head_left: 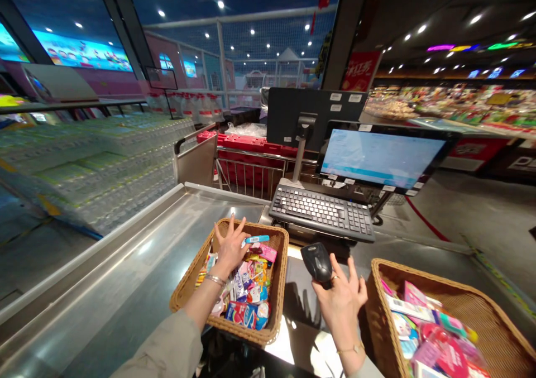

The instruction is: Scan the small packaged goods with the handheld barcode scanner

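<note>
My left hand (229, 250) is over the left wicker basket (281, 266), pinching a slim blue packet (256, 239) with a white label between thumb and finger. Its other fingers are spread. Beneath it the basket holds many small colourful packages (247, 288), among them a pink box (264, 252) and a blue-and-red pack (242, 314). My right hand (341, 295) grips a black barcode scanner (317, 262) between the two baskets, its head tilted toward the left one. Part of the scanner's handle is hidden by the hand.
A second wicker basket (494, 316) with packaged goods stands at right. Behind my hands are a keyboard (322, 210), a lit monitor (381, 157) and the dark back of another screen (314, 115). A metal counter (154, 266) with a raised edge extends left, beside stacked bottles (100, 166).
</note>
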`<state>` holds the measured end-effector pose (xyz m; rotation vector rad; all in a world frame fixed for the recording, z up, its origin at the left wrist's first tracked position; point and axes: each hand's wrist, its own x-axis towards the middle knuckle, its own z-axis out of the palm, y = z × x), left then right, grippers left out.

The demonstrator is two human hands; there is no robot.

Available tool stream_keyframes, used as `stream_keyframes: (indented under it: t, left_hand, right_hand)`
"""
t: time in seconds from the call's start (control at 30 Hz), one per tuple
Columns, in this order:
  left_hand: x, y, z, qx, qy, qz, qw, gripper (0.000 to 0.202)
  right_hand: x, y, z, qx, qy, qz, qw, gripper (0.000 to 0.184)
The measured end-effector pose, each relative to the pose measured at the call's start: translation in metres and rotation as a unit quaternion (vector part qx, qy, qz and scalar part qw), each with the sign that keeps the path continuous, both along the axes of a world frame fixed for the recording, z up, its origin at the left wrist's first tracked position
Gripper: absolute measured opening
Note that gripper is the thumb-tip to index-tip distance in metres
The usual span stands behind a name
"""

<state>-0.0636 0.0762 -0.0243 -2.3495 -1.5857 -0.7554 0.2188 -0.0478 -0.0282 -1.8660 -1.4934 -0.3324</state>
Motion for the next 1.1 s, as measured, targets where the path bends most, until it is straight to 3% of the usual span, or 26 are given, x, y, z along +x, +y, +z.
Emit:
stream_keyframes:
  t: [0.63,1.1]
  left_hand:
    - [0.078,-0.03,0.022,0.023,-0.059,-0.069,0.996,0.011]
    - [0.122,-0.033,0.023,0.002,-0.06,-0.116,0.991,0.012]
  right_hand:
    - [0.006,-0.024,0.014,-0.002,-0.005,-0.009,1.0,0.02]
    - [0.015,-0.047,0.024,-0.046,0.012,0.0,0.999,0.022]
